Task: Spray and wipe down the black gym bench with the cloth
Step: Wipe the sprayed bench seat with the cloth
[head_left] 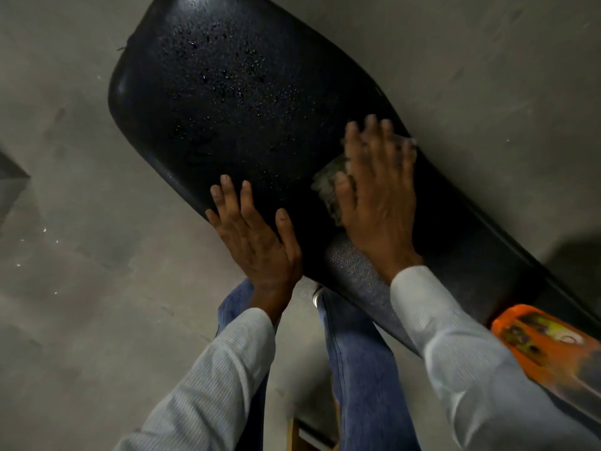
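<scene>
The black gym bench (pixel 227 102) runs from the upper left to the lower right, its pad speckled with spray droplets. My right hand (pixel 377 196) lies flat on the pad and presses a grey-green cloth (pixel 328 187) under the palm and fingers; the cloth shows at the hand's left side and past the fingertips. The hand looks motion-blurred. My left hand (pixel 253 236) rests flat on the bench's near edge, fingers spread, holding nothing. An orange bottle (pixel 549 343) lies on the bench at the lower right, partly cut off by the frame.
Grey concrete floor (pixel 65 288) surrounds the bench. My legs in blue jeans (pixel 361 369) stand against the bench's near side. A dark object (pixel 9 170) shows at the left edge. Part of the bench frame (pixel 312 434) shows at the bottom.
</scene>
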Motion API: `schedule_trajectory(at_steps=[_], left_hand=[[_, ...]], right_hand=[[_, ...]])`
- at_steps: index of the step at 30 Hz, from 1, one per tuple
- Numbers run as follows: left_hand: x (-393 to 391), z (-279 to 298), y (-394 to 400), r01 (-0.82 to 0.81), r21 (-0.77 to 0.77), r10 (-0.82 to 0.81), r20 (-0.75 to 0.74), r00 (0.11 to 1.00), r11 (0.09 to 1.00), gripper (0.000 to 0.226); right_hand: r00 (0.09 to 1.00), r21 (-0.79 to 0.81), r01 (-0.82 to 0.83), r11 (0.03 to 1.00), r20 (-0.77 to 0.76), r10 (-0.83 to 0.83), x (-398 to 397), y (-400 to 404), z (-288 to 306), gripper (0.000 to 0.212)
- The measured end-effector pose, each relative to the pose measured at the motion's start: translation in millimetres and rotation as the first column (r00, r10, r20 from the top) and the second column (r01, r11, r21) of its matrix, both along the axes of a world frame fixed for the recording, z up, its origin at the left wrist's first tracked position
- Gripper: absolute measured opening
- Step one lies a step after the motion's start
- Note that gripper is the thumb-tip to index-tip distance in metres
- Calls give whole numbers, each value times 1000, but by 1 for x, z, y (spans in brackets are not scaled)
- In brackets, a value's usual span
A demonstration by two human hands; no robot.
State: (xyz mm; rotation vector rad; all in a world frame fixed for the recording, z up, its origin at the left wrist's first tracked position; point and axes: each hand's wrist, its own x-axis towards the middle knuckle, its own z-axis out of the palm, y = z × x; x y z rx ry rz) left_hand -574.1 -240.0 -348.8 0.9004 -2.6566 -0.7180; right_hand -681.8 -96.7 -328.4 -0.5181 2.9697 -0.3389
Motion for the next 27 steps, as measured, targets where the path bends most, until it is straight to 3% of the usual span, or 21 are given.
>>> schedule_trajectory(at_steps=[3,5,10,12,14,16,18,20,22,27], left_hand=[[1,7,-3,11,32,-11,0,1000,999,60],[3,13,-9,27,39,-26,-3,1000,999,60],[-6,12,-39,135,-20,-135,0,991,991,59],[-18,9,-52,190,-56,-190,3,982,980,58],[-27,8,-60,212,-88,-211,13,977,973,57],[-30,8,-61,213,-108,-212,26,977,971,57],[-30,9,-59,211,-115,-208,40,977,971,58],[-31,9,-59,207,-120,-203,44,978,971,59],[-32,9,-60,198,-110,-196,33,980,974,57],[-32,15,-69,190,-61,-192,-24,981,980,52]], right_hand=[[955,31,297,954,-2,-297,31,8,8,64],[947,48,318,947,38,-319,61,-6,12,65],[991,-60,-120,991,50,123,46,-53,8,64],[983,-88,-181,979,8,183,12,-58,4,64],[995,-76,-96,993,-16,95,-13,-52,2,64],[995,-51,93,994,-25,-94,-13,-43,4,63],[963,-28,269,963,-20,-270,8,-39,9,63],[939,-4,344,939,12,-344,36,-46,12,63],[965,-6,258,966,46,-258,53,-60,13,64],[979,-111,-203,973,-10,203,0,-97,5,63]])
